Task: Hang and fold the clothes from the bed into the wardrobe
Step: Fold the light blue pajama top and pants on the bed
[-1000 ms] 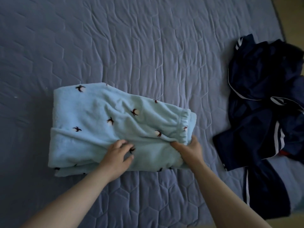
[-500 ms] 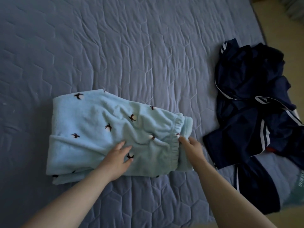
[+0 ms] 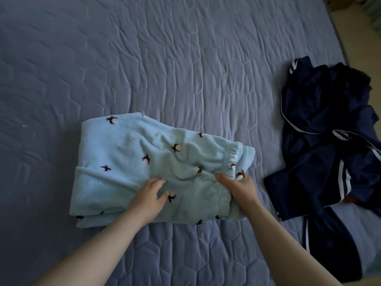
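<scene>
A light blue fleece garment (image 3: pixel 132 153) with small dark bird prints lies folded on the bed, near its front edge. My left hand (image 3: pixel 149 197) rests flat on the garment's front half, fingers spread. My right hand (image 3: pixel 240 187) grips the garment's right end by the gathered elastic band, thumb on top of the cloth. A heap of dark navy clothes (image 3: pixel 329 141) with white stripes lies unfolded to the right, apart from both hands.
The bed is covered with a blue-grey quilted spread (image 3: pixel 185 58) that stretches far to the back and left. The bed's right edge and a strip of pale floor (image 3: pixel 362 38) show at the top right corner.
My right hand has moved from the garment's outer right edge inward and now grips the cloth by the elastic band. My left hand stays pressed on the garment. The view shifted slightly.
</scene>
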